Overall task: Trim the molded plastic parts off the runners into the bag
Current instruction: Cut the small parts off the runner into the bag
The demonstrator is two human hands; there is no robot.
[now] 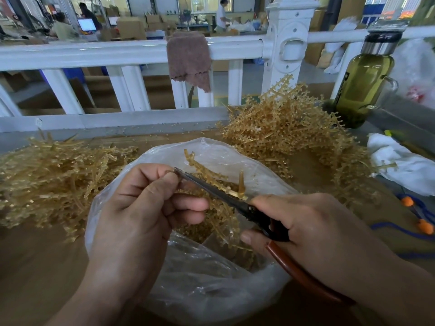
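As my left hand [141, 208] pinches the runner [205, 171] and right hand [306, 222] grips scissors [213, 188], blade tips could nick fingertips [170, 178].

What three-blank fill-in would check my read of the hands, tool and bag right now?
The right hand grips the ____.
The left hand holds a runner above the open plastic ____.
A brown cloth hangs over the white ____.
Missing: scissors; bag; railing.
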